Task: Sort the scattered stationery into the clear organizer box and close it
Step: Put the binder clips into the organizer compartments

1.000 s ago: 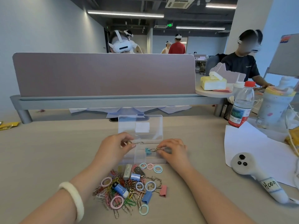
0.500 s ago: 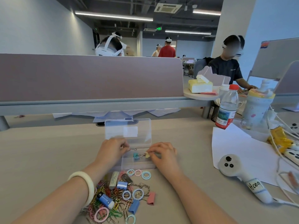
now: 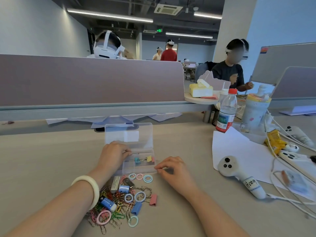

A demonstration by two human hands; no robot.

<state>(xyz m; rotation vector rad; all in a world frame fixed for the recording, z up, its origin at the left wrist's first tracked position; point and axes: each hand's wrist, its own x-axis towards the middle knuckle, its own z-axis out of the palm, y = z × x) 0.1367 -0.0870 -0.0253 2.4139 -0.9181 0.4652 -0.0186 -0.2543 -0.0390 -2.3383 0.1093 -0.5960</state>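
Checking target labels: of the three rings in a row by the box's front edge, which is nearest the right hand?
The light blue ring at the row's right end, right of the pink ring; the right hand lies just beyond it.

left wrist: one thick bangle (image 3: 89, 189) — cream-white, smooth, rounded section, plain surface. both forearms bare to the frame edge. left hand (image 3: 112, 156) and right hand (image 3: 173, 171) likewise bare.

My only camera sits on my head, facing forward and down over the bench (image 3: 42, 159), close above my left grip (image 3: 113, 156) and right grip (image 3: 172, 170), wide-angled.
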